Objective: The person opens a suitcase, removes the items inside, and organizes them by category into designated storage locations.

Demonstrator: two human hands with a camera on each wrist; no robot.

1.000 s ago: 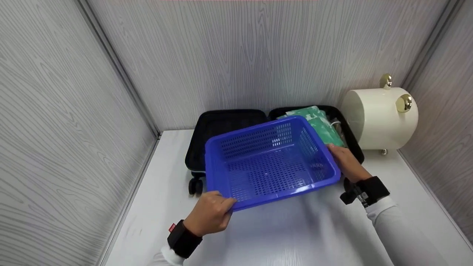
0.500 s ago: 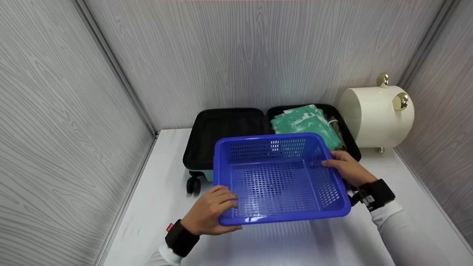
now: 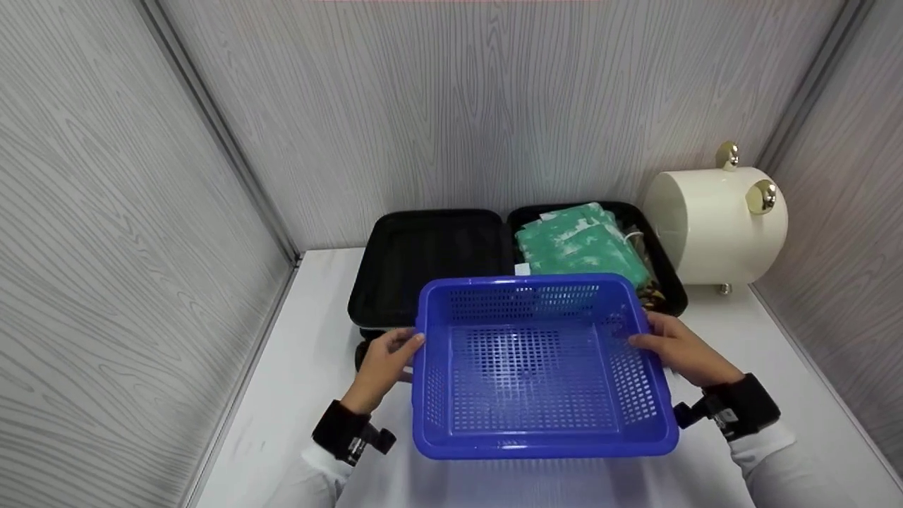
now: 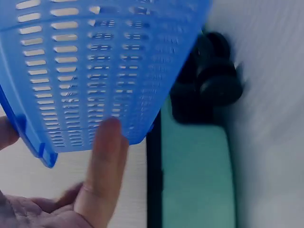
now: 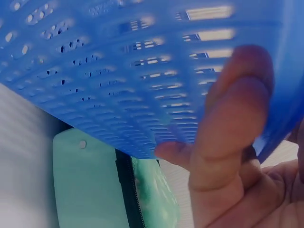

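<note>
Basket [image 3: 540,367] trouble could come fast: I hold this blue basket just above the worktop [image 3: 310,395], in front of the open suitcase [image 3: 430,264]. My left hand [image 3: 384,360] grips its left rim and my right hand [image 3: 681,349] grips its right rim. If one hand slips, it could tip and bump the suitcase. I count one basket, one suitcase, one green cloth bundle [image 3: 578,240], one cream round case [image 3: 712,226].

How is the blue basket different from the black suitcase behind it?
The blue basket is bright plastic full of little holes; the black suitcase has solid dark walls. The basket holds nothing, while the suitcase's right half holds a green folded cloth. The left hand and right hand hold the basket's sides; no hand touches the suitcase. Both are open on top.
</note>
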